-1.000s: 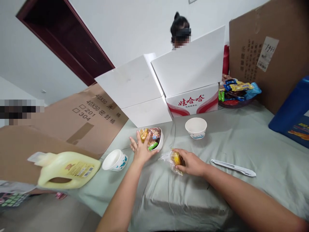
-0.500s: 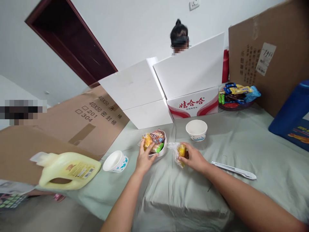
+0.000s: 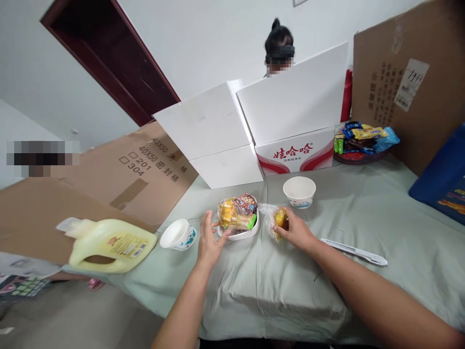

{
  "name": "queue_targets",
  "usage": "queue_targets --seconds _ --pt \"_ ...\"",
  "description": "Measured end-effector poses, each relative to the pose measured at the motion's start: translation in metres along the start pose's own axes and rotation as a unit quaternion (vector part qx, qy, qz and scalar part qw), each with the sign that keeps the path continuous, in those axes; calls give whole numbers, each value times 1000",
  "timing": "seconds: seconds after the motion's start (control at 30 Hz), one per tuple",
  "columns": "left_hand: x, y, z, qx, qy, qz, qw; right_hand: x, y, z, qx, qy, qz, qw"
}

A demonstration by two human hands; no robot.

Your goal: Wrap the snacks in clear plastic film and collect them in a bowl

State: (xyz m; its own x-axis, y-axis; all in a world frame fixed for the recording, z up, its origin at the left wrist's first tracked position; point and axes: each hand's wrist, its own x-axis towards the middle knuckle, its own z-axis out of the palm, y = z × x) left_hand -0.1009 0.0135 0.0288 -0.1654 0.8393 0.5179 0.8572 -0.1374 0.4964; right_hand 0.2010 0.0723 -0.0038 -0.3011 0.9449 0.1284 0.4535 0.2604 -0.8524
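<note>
Withdrawn leftward, my left hand stood open by the white oblong tray; my right hand, off its right edge, gripped a round golden plastic-wrapped snack; mid-handling, moving it needed gentleness.

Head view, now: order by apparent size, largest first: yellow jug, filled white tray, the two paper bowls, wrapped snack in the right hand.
1. Yellow jug
2. White tray
3. Left paper bowl, right paper bowl: alike, unranked
Unsure against the bowls: wrapped snack, partly covered by the right hand
</note>
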Motion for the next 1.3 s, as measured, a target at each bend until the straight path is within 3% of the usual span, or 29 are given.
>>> queue_targets --seconds 0.07,0.13,0.2,0.27,0.33,0.4,0.5,0.57,0.63,0.7,0.83,0.93,1.03,1.17,1.3 --pt "-7 0 -5 -47 64 -19 997 -3 -2 -2 7 0 -53 999" --pt "-22 10 -6 -112 77 2 991 -10 -9 0 21 -25 -127 991" --pt "-46 26 0 -177 18 74 981 -19 -21 8 31 -66 -180 981" --pt "-74 45 11 -160 -77 138 974 -31 -38 20 31 -94 -193 976" --pt "-96 56 22 -129 -116 96 980 -40 -55 34 31 -103 -178 978" --pt "-107 55 27 -164 -100 -3 981 -45 -68 44 52 -131 -165 976" --pt "-95 32 15 -326 -37 -150 933 -35 -72 45 77 -158 -139 975" --pt "-74 10 -2 -437 22 -202 876 -17 -66 40 78 -120 -47 989" --pt "-48 -12 -17 -490 99 -212 840 7 -58 36 75 -72 82 991" --pt "-21 -27 -23 -513 146 -188 825 33 -53 35 70 -69 162 982" --pt "20 -37 -5 -540 73 -180 819 68 -58 44 74 -112 244 960" --pt "29 -33 16 -546 20 -169 820 74 -71 50 83 -139 255 953" --pt "24 -30 24 -546 9 -151 824 70 -84 52 88 -150 239 955" --pt "6 -27 16 -542 50 -131 828 64 -106 53 61 -130 162 976" --pt "-16 -23 0 -576 105 -129 800 68 -135 58 -25 -112 30 993"
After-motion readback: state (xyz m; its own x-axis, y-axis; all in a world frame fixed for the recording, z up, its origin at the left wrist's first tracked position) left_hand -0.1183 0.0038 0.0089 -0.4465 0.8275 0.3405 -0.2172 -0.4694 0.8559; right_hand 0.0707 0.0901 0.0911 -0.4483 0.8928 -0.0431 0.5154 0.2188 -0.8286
